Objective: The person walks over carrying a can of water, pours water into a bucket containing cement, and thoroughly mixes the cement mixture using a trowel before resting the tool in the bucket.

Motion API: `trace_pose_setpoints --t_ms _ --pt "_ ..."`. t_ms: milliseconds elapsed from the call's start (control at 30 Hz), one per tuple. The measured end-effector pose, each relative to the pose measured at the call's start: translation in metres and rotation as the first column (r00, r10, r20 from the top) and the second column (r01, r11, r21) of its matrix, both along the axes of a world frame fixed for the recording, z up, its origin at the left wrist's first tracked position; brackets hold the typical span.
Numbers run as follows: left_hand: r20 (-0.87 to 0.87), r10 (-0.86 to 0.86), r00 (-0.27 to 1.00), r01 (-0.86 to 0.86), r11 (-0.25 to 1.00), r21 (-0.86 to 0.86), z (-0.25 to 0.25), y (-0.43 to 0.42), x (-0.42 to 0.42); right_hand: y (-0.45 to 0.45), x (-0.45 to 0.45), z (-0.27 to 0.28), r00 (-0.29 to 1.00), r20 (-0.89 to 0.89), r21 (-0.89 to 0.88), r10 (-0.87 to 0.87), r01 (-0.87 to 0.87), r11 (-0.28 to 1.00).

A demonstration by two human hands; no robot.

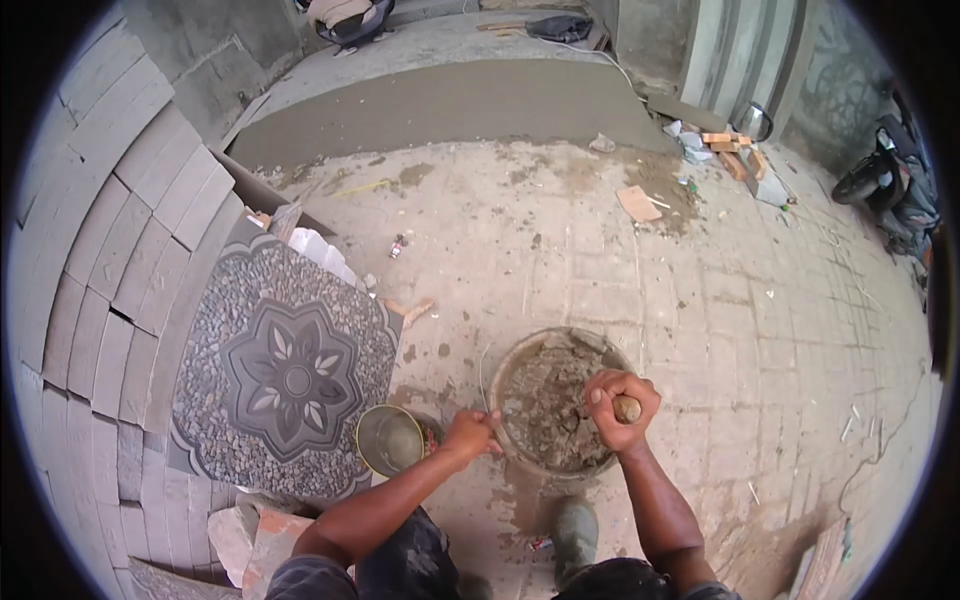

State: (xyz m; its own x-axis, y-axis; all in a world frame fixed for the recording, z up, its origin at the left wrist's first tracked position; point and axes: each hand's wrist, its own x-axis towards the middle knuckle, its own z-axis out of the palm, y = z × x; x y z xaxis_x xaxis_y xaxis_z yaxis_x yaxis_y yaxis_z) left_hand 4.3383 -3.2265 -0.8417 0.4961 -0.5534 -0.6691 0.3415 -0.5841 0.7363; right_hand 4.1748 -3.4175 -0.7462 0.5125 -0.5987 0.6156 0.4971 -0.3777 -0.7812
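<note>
A round bucket (508,458) of wet grey mortar (545,385) stands on the paving in front of my boots. My right hand (622,405) is wrapped round the wooden handle of a trowel (627,408); its blade is hidden under the hand and in the mortar. At the bucket's left side, my left hand (472,437) pinches the rim, close to the thin wire bail (483,368). Left of that hand stands a small open tin (390,442), its inside greyish.
A pebbled flower-pattern tile (297,380) leans against stacked grey blocks (130,260) on the left. Fresh screed (430,100) spans the back, where a person (345,20) crouches. Brick pieces (735,150) and a motorbike (890,180) are at right. Broken slabs (270,545) lie near my left arm.
</note>
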Motion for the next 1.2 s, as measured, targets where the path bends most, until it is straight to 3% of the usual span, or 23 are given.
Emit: trace_pose_setpoints --t_ms 33,133,200,233,300,333,433,533,600,633,700,733,767,800,900,933,1033,1133,1200 --pt "0.011 -0.015 1.000 0.015 1.000 0.023 0.002 -0.001 0.003 -0.009 0.007 -0.004 0.998 -0.027 -0.042 -0.049 0.048 0.998" --pt "0.168 -0.056 0.984 0.054 0.998 0.017 -0.001 -0.010 0.012 -0.028 0.050 -0.066 0.990 -0.079 0.087 -0.113 0.120 0.989" --pt "0.249 -0.035 0.968 0.031 0.999 0.021 0.013 -0.016 0.011 -0.042 0.084 -0.121 0.975 -0.219 0.071 -0.048 0.064 0.995" --pt "0.258 0.065 0.964 -0.056 0.998 -0.043 -0.005 -0.017 0.013 -0.045 0.093 -0.135 0.955 -0.295 0.072 -0.012 0.035 0.997" --pt "0.277 0.001 0.961 -0.011 0.999 0.036 -0.012 -0.018 0.025 -0.043 0.102 -0.141 0.940 -0.330 0.191 0.092 -0.029 0.981" --pt "0.290 -0.026 0.957 0.007 0.998 0.065 -0.013 -0.019 0.031 -0.044 0.109 -0.140 0.930 -0.338 0.240 0.144 -0.063 0.969" --pt "0.377 -0.042 0.925 0.000 0.994 0.112 0.004 -0.030 0.032 -0.050 0.112 -0.144 0.909 -0.393 0.169 0.139 -0.077 0.983" --pt "0.505 -0.028 0.863 -0.026 0.995 0.101 -0.033 -0.041 0.050 -0.035 0.088 -0.110 0.912 -0.403 -0.044 0.076 -0.103 0.994" --pt "0.542 -0.115 0.832 0.074 0.993 0.097 -0.036 -0.052 0.064 -0.035 0.065 -0.097 0.910 -0.413 -0.107 0.039 -0.091 0.990" --pt "0.448 -0.058 0.892 0.027 0.997 0.076 -0.026 -0.059 0.060 -0.031 0.049 -0.092 0.899 -0.437 -0.115 0.031 -0.090 0.989" --pt "0.560 -0.040 0.828 0.061 0.998 -0.019 -0.056 -0.063 0.068 -0.031 0.024 -0.059 0.912 -0.401 -0.039 0.086 -0.111 0.993" --pt "0.416 -0.026 0.909 0.034 0.999 -0.011 -0.035 -0.062 0.062 -0.033 0.010 -0.051 0.912 -0.399 0.035 0.095 -0.088 0.995" --pt "0.179 0.029 0.983 -0.006 0.991 -0.133 -0.025 -0.058 0.059 -0.036 0.000 -0.037 0.922 -0.379 0.062 0.082 -0.063 0.996" --pt "0.097 -0.045 0.994 0.053 0.995 -0.084 0.004 -0.055 0.058 -0.047 -0.007 -0.038 0.942 -0.318 0.139 0.107 -0.065 0.988" --pt "-0.053 -0.094 0.994 0.100 0.988 0.117 0.020 -0.040 0.054 -0.059 -0.016 -0.003 0.962 -0.185 0.239 0.202 -0.155 0.959" --pt "-0.101 -0.125 0.987 0.142 0.971 0.191 0.031 -0.031 0.048 -0.060 -0.015 0.004 0.945 -0.214 0.238 0.247 -0.194 0.952" --pt "-0.346 -0.106 0.932 0.173 0.970 0.170 0.041 -0.011 0.032 -0.069 0.005 0.006 0.880 -0.332 0.211 0.340 -0.282 0.936" --pt "-0.286 -0.038 0.957 0.068 0.993 0.096 0.014 -0.006 0.028 -0.072 0.038 -0.038 0.775 -0.517 0.075 0.363 -0.382 0.921" --pt "-0.209 -0.041 0.977 0.060 0.995 0.084 0.000 -0.006 0.026 -0.069 0.050 -0.056 0.682 -0.581 0.263 0.444 -0.359 0.895"
